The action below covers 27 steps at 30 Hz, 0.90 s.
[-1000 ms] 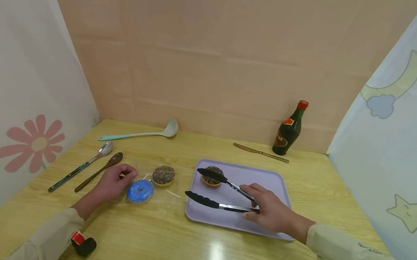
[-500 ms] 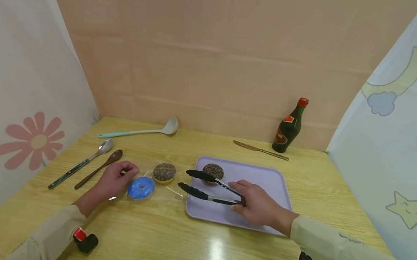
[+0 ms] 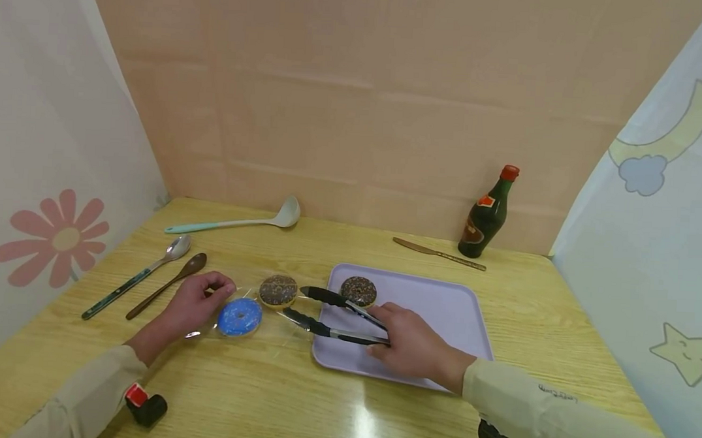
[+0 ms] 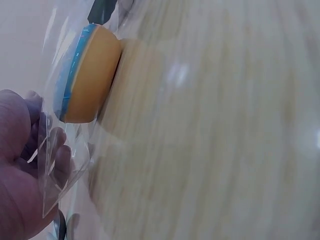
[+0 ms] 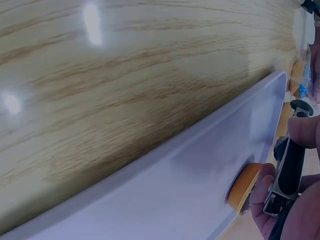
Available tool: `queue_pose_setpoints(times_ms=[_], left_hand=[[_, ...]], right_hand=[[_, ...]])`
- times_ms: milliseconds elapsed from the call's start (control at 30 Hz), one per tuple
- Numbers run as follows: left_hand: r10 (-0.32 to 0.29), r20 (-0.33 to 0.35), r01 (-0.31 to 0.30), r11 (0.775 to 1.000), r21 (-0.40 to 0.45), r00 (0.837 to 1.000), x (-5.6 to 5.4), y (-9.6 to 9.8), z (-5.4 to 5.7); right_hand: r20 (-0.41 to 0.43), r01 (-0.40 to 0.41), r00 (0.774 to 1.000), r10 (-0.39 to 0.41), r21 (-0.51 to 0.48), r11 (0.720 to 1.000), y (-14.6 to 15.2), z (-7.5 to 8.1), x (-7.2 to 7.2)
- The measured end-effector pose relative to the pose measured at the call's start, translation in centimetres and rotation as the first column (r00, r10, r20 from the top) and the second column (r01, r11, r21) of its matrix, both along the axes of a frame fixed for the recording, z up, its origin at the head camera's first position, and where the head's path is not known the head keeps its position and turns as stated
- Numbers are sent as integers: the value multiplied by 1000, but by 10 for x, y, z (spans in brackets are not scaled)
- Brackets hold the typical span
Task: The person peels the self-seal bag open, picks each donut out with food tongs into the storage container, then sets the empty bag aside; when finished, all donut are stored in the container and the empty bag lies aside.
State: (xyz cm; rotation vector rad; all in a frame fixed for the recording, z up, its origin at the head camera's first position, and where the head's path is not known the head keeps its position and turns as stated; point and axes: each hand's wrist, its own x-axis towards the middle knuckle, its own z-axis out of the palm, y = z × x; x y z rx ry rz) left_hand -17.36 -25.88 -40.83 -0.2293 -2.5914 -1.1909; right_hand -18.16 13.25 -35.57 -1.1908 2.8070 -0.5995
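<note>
My left hand (image 3: 199, 302) pinches the edge of a clear plastic bag (image 4: 75, 160). Through its film show a blue-iced donut (image 3: 239, 317) beside the fingers and a chocolate donut (image 3: 278, 291) just behind it. My right hand (image 3: 413, 342) grips metal tongs (image 3: 352, 337) with black tips. Their arms are spread and hold nothing; the tips reach past the tray's left edge, close to the chocolate donut's right side. Another chocolate donut (image 3: 358, 288) sits on the lilac tray (image 3: 435, 304), behind the tongs. In the right wrist view, my thumb and fingers wrap the tongs' handles.
Left of my left hand lie a wooden spoon (image 3: 168, 285) and a metal spoon (image 3: 139, 280) with a dark green handle. A ladle (image 3: 239, 222) lies at the back left. Behind the tray are a knife (image 3: 438, 253) and an upright green bottle (image 3: 486, 218).
My right hand has moved left with the tongs, from over the tray to beside the bagged chocolate donut; their arms have drawn closer together. My left hand stays nearly in place; the bag shifts slightly right.
</note>
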Motion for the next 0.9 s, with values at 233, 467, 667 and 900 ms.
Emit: queue_pose_setpoints(times_ms=[233,467,667,900], left_hand=[[-16,7,16,1000,-20,1000,-2,0,0],[-12,10,12,1000,-15,1000,-1,-2,0],[-55,14,55,998,-10,998,-2,-4,-3],[-94,-43,93,995,-19,995,-2,-3,-2]], right_hand=[[53,95,994,-100,94,991,-15,6,3],[69,98,992,-109,137,986,-24,7,5],[74,95,992,-105,126,987,-29,2,7],[52,82,995,-89,123,989,-33,-3,7]])
